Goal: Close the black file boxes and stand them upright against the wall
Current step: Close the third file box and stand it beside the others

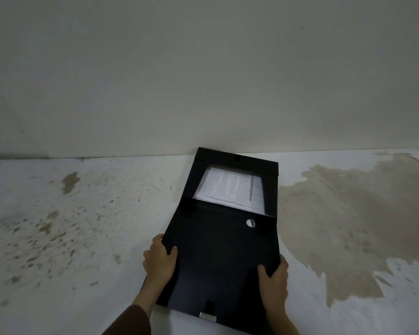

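Note:
One black file box [218, 257] lies open on the pale floor, its far end close to the wall [203, 81]. A stack of printed white papers [228, 187] shows inside the far half. The near black flap carries a round silver eyelet [250, 223] and a small metal clasp [207, 316] at its near edge. My left hand [159, 259] grips the flap's left edge, thumb on top. My right hand [273, 278] grips the right edge the same way.
The floor [82, 226] is whitish with brown speckles on the left and a large tan stain [353, 226] on the right. The plain wall meets the floor just beyond the box.

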Available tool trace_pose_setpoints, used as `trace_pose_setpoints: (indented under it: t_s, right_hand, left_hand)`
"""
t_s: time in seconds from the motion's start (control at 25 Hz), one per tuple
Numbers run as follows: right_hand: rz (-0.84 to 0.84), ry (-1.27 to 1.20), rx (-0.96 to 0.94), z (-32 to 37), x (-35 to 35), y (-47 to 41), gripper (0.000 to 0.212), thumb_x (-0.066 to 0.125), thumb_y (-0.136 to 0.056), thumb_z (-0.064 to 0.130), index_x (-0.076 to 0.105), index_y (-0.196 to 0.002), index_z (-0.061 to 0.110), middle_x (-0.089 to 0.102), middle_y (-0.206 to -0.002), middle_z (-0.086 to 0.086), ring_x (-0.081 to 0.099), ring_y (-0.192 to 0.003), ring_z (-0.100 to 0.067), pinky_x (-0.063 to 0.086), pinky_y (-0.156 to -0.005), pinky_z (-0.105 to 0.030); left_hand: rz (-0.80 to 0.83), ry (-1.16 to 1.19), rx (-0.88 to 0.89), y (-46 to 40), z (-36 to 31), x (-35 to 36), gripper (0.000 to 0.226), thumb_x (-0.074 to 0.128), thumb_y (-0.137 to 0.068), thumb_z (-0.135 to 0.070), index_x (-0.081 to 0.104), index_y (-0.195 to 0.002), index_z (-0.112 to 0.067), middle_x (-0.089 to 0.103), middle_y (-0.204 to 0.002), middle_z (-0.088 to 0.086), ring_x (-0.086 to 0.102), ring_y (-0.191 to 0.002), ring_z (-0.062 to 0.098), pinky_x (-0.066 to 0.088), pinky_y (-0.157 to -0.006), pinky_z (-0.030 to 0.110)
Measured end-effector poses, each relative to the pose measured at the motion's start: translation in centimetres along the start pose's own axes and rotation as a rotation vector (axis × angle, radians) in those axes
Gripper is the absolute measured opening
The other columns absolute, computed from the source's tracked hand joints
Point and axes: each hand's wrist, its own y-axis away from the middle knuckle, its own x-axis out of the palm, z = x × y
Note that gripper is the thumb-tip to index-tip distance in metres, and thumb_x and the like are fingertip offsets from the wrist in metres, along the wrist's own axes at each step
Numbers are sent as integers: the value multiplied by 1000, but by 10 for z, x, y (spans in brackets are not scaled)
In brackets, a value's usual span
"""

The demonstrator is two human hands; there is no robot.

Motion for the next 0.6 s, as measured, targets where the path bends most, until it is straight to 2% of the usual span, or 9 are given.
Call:
trace_pose_setpoints:
  t_s: [0.12, 0.2, 0.28, 0.4, 0.52, 0.6]
  right_hand:
    - [-28, 102, -2, 3, 9, 4, 66, 57, -84, 21, 25, -140, 12, 43, -136, -21, 43, -121, -40, 35, -102, -54]
    - [-77, 209, 42, 10, 14, 8, 69, 58, -84, 20, 23, -142, 11, 35, -139, -24, 37, -122, -43, 32, -103, -54]
    - [-97, 304, 41, 18, 24, 13, 74, 58, -83, 19, 16, -144, 17, 19, -149, -19, 23, -131, -41, 22, -108, -55]
    - [37, 482, -134, 31, 42, 6, 77, 56, -82, 23, 10, -144, 32, -7, -155, -10, -6, -141, -34, 8, -112, -56]
    - [109, 441, -55, 51, 53, -8, 69, 57, -83, 26, 22, -141, 34, -8, -156, -8, -11, -142, -34, 3, -113, -55]
    - [71, 362, 9, 57, 53, -13, 64, 57, -83, 27, 27, -139, 31, -4, -156, -10, -8, -141, -34, 2, -112, -55]
  left_hand:
    - [50, -28, 8, -5, 15, -7, 54, 53, -89, -20, 31, -137, -10, 46, -134, 20, 38, -122, 39, 35, -100, 45]
    - [115, -17, 36, -11, 22, -10, 57, 53, -88, -15, 28, -138, -10, 40, -135, 20, 36, -124, 38, 33, -103, 43]
    - [226, 121, 100, -19, 29, -15, 55, 52, -87, -7, 29, -137, -8, 39, -132, 18, 39, -125, 35, 34, -105, 40]
    - [355, 190, 171, -29, 32, -28, 48, 49, -89, -4, 32, -133, -8, 44, -130, 12, 46, -121, 27, 40, -101, 33]
    - [464, 136, 165, -40, 30, -37, 47, 46, -92, -8, 28, -134, -16, 49, -131, 13, 52, -108, 23, 44, -89, 29]
    - [512, 122, 159, -45, 26, -43, 47, 46, -93, -9, 27, -135, -21, 48, -132, 14, 50, -110, 21, 44, -90, 31]
